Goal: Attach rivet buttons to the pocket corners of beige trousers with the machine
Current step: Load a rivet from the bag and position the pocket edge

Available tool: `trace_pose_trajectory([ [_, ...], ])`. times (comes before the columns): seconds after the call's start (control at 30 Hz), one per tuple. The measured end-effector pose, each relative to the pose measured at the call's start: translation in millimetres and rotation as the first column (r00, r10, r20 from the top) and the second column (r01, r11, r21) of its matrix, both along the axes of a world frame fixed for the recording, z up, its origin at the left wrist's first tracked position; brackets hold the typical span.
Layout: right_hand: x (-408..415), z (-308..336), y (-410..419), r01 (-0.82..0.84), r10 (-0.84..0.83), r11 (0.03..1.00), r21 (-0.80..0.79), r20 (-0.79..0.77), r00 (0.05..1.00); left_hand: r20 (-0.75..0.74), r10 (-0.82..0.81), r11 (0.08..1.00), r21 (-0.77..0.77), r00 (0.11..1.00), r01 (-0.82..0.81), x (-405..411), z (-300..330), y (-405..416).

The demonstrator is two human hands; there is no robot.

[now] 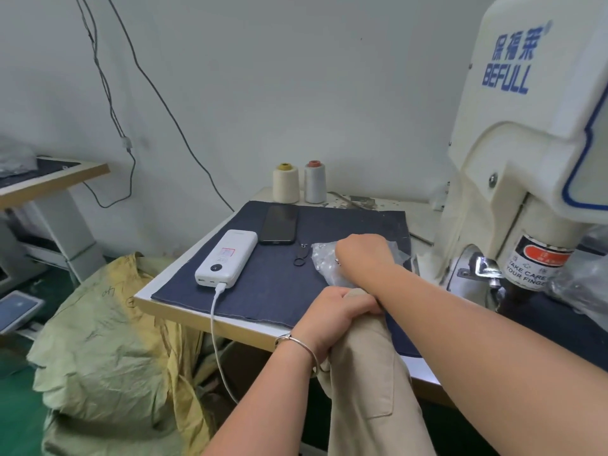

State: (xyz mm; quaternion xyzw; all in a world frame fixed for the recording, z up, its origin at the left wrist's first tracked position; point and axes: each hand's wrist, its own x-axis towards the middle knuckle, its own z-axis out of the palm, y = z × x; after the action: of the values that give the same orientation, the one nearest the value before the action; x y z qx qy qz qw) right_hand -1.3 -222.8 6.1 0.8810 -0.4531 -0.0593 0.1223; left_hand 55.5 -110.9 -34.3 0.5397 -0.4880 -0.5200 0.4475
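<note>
Beige trousers (pixel 368 390) hang over the table's front edge, and my left hand (pixel 332 320) grips their bunched top. My right hand (pixel 363 253) reaches across my left hand into a clear plastic bag of silver rivet buttons (pixel 324 268) on the dark blue cloth. Its fingers are curled down into the bag, and whether they pinch a rivet is hidden. The cream riveting machine (pixel 526 143) stands at the right, its metal head (pixel 485 268) beside my right forearm.
A white power bank (pixel 227 256) with a cable, a black phone (pixel 279 223) and small black rings (pixel 301 258) lie on the blue cloth (pixel 263 291). Two thread cones (pixel 299 182) stand at the back. A yellow-green sack (pixel 108 350) sits left of the table.
</note>
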Motion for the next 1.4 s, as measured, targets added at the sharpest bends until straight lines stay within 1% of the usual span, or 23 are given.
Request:
trace_pose_trajectory([
  [0.07, 1, -1, -2, -0.009, 0.009, 1.0, -0.023, -0.015, 1.0, 0.007, 0.007, 1.0, 0.005, 1.0, -0.007, 0, 1, 0],
  [0.17, 1, -3, -4, 0.013, -0.013, 1.0, -0.01, 0.006, 1.0, 0.007, 0.009, 1.0, 0.013, 1.0, -0.009, 1, 2, 0],
  [0.5, -2, -11, -7, 0.049, -0.041, 0.997, -0.051, 0.149, 0.988, 0.003, 0.022, 1.0, 0.006, 1.0, -0.022, 0, 3, 1],
  [0.73, -3, -11, -8, 0.024, -0.021, 0.999, -0.024, 0.135, 0.991, 0.012, 0.017, 1.0, 0.003, 1.0, -0.017, -1, 5, 1],
  [0.9, 0, -16, -9, 0.037, -0.031, 0.997, -0.072, 0.081, 0.996, -0.001, 0.032, 0.999, 0.008, 0.999, -0.032, -2, 4, 1],
  [1.07, -1, -17, -11, 0.009, -0.003, 0.995, -0.101, 0.061, 0.998, 0.0, 0.033, 0.999, 0.02, 0.999, -0.033, -3, 6, 2],
  [1.2, -2, -17, -12, -0.017, 0.02, 0.997, -0.077, 0.046, 0.999, 0.004, 0.032, 0.999, 0.026, 0.999, -0.032, -3, 7, 2],
  [1.3, -3, -19, -12, -0.039, 0.045, 0.996, -0.083, 0.067, 0.997, 0.009, 0.033, 0.999, 0.024, 0.999, -0.033, -3, 7, 2],
  [1.4, -1, -21, -13, 0.009, 0.002, 0.995, -0.096, 0.117, 0.993, -0.002, 0.036, 0.999, 0.024, 0.999, -0.036, -3, 7, 2],
])
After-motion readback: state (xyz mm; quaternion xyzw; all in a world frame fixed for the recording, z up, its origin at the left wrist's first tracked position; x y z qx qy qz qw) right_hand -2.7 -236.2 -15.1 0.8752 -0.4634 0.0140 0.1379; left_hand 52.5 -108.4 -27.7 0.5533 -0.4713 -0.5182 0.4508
